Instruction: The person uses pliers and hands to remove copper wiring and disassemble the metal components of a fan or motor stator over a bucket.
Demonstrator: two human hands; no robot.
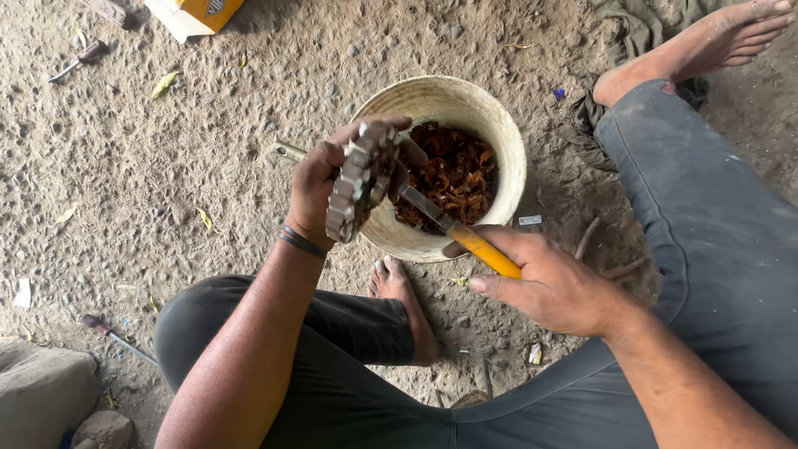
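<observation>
Your left hand [320, 179] gripped the toothed metal part [357, 179] over the bucket [511, 145], so scrapings fell inside; your right hand [549, 287] clutched the yellow-handled tool [465, 237].

Left hand [320, 179]: raised over the near rim of the bucket, fingers wrapped round a grey metal toothed part [357, 179]; dark band at the wrist.
Right hand [549, 287]: closed round the yellow handle of a knife [453, 226]; blade points up-left, tip meeting the toothed part.
Bucket [507, 141]: pale, round, standing on the dirt ground [208, 150]; holds reddish-brown scraps [457, 170].
Posture: person seated low, dark trousers, bare feet, one foot just beside the bucket's near side.
Around: screwdriver-like tool [116, 337] lower left, another small tool [75, 62] upper left, yellow-and-white box [195, 12] at top edge, grey stone [41, 391] bottom left.
</observation>
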